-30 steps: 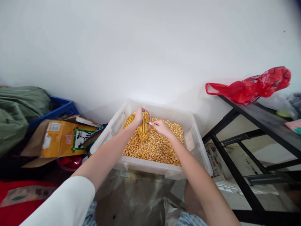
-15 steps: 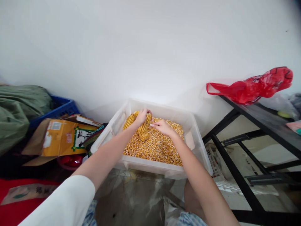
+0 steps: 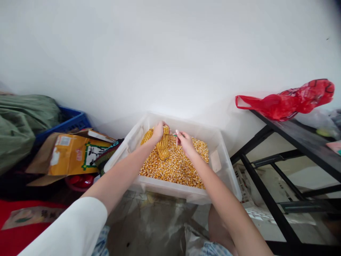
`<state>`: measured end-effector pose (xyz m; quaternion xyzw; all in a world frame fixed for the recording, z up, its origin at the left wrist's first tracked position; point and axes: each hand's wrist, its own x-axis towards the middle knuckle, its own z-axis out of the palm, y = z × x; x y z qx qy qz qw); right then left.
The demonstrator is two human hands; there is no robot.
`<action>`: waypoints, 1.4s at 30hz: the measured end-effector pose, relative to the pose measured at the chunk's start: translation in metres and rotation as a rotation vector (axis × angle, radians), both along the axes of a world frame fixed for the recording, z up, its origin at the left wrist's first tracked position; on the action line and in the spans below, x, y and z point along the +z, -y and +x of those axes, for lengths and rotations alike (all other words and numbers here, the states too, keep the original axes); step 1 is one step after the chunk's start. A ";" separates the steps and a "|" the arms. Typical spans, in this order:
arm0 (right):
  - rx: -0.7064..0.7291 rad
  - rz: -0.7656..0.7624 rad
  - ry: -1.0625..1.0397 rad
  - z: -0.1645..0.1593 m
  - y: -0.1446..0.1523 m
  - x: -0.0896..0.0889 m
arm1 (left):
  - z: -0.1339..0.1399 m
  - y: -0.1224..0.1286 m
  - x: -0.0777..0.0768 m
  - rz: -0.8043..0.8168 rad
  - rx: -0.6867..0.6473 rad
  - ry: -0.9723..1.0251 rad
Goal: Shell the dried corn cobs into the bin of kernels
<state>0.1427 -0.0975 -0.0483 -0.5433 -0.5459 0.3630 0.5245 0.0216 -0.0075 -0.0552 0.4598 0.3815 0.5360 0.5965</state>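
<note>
A translucent plastic bin (image 3: 170, 183) in front of me holds a deep bed of loose corn kernels (image 3: 177, 169). My left hand (image 3: 158, 131) is closed around the upper part of a yellow corn cob (image 3: 163, 149), which is tilted over the kernels. Pinched in my right hand (image 3: 185, 142) is a thin screwdriver-like tool (image 3: 173, 135) with a bit of green at its handle. Its dark shaft points left and meets the cob near my left fingers; the tip's exact contact is too small to make out. More corn (image 3: 146, 136) lies left of my left hand.
Left of the bin are an opened yellow cardboard box (image 3: 70, 153), a blue crate (image 3: 77, 119) and a red bag (image 3: 29, 217). A black metal-framed table (image 3: 295, 133) stands at the right, with a red plastic bag (image 3: 290, 99) on top. A white wall rises behind the bin.
My right hand has risen slightly and turned more upright, bringing the tool higher along the cob. My left hand stays on the cob, shifted slightly left.
</note>
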 end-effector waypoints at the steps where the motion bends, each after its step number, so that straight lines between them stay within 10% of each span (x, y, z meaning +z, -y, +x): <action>1: -0.012 0.022 -0.030 -0.002 0.000 0.001 | 0.000 -0.001 0.000 0.030 -0.018 -0.007; 42: 0.023 0.307 0.625 -0.008 0.003 0.003 | 0.025 0.001 -0.015 0.327 -0.058 -0.275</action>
